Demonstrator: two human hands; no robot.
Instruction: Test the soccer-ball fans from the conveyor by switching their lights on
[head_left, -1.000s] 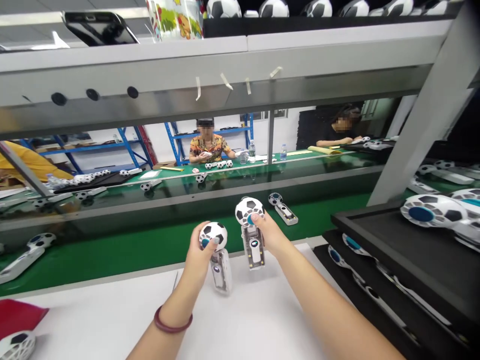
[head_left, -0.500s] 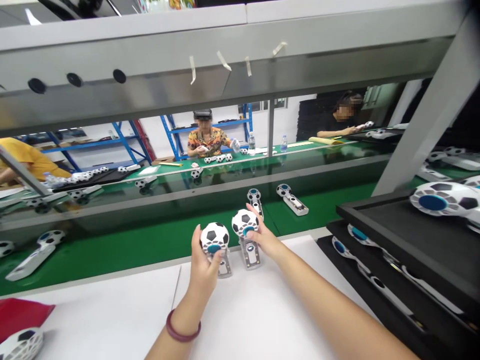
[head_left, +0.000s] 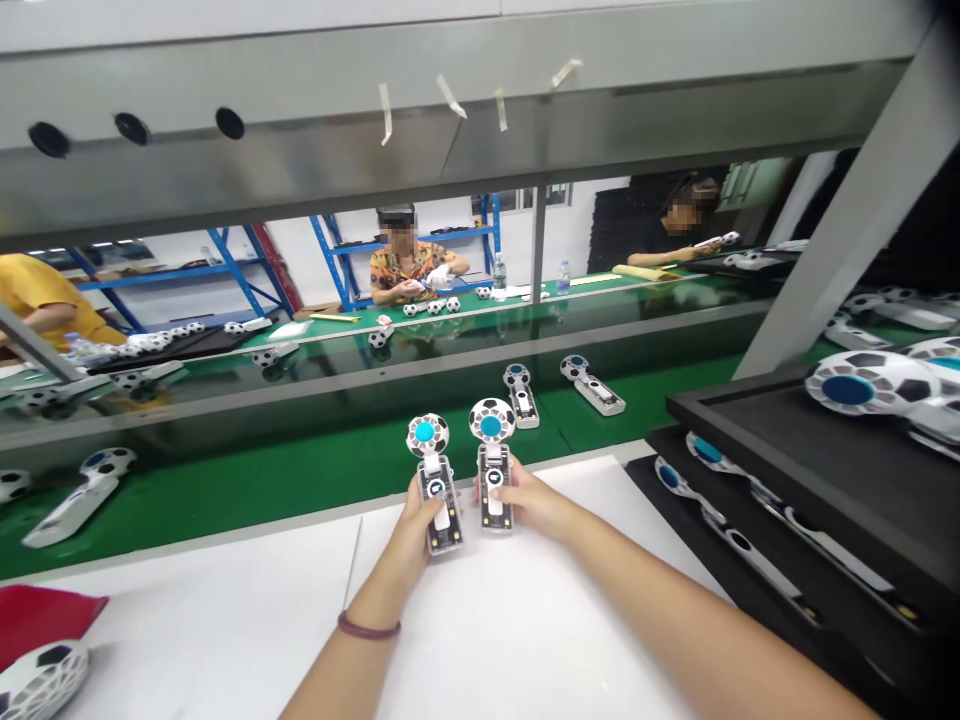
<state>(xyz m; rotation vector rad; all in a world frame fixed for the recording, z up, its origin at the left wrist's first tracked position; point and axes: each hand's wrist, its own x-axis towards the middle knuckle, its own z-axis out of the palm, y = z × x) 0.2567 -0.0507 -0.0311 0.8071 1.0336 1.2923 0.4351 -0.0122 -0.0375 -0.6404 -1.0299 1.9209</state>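
Observation:
My left hand (head_left: 411, 530) is closed round the clear handle of a soccer-ball device (head_left: 441, 505), thumb on its front. Its ball head is upright, with a bright blue disc facing me. Beside it, my right hand (head_left: 534, 498) grips the handle of a second soccer-ball device (head_left: 495, 490), whose darker blue disc also faces me. The two devices stand apart over the far edge of the white work surface (head_left: 480, 620). Just behind, another soccer-ball device (head_left: 523, 398) lies on the green belt (head_left: 300, 490).
Black trays (head_left: 795, 450) with more devices are stacked at right. A red item (head_left: 45, 620) and a soccer-ball part (head_left: 43, 680) lie at lower left. A metal beam (head_left: 300, 130) spans overhead. Three people sit beyond the belt.
Both hands have shifted from the ball heads down to the handles. The heads now stand raised with discs facing me. The left disc has brightened.

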